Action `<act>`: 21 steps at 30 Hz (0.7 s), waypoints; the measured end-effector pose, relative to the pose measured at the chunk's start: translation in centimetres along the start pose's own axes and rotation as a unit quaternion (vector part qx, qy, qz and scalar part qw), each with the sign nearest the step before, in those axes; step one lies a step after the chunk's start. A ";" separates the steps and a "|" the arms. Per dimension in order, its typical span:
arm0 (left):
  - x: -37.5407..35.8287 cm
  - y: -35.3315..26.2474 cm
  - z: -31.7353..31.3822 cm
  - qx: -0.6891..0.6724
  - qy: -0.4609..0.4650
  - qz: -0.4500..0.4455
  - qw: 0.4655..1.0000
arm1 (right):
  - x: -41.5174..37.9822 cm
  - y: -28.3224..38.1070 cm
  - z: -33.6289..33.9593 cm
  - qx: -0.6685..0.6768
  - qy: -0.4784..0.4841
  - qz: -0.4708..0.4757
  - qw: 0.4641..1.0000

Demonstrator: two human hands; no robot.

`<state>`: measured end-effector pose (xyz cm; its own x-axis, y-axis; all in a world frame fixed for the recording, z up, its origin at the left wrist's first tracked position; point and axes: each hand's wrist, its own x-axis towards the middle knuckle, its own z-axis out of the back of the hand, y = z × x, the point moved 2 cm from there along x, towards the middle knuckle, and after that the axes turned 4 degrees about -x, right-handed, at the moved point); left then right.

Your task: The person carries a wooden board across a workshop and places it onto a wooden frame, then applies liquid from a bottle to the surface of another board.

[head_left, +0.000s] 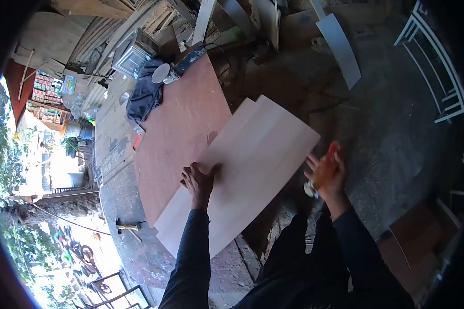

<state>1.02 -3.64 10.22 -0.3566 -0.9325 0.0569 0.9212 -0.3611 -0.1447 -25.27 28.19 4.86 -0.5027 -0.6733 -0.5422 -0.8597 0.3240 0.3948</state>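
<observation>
My left hand point(199, 180) lies with its fingers spread on a pale wooden panel point(258, 144), close to the panel's upper left edge. This panel has a small step cut at its far corner and lies partly over a larger reddish plywood sheet point(175, 118). Off the panel's right edge, my right hand point(331, 180) is closed around a small yellow-orange bottle point(322, 174) with a red end. A whitish piece point(309, 189) shows below that hand; I cannot make out what it is.
A hammer point(128, 226) lies on the worn workbench point(118, 190) at left. Dark cloth point(146, 90), a round disc-shaped item point(161, 73) and a metal box point(134, 54) sit at the far end. A white frame point(448, 98) and a curved board point(340, 49) stand beyond, right.
</observation>
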 end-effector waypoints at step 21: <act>7.9 -2.0 -4.4 0.003 -0.078 0.195 0.978 | 5.4 17.2 -9.7 -0.378 0.097 0.490 0.780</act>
<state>-4.34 -10.23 6.62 0.0496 -0.9878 0.1480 0.9836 0.0225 -0.1792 -41.88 23.68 15.89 -0.7988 -0.4602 0.3875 0.2635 0.3114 0.9130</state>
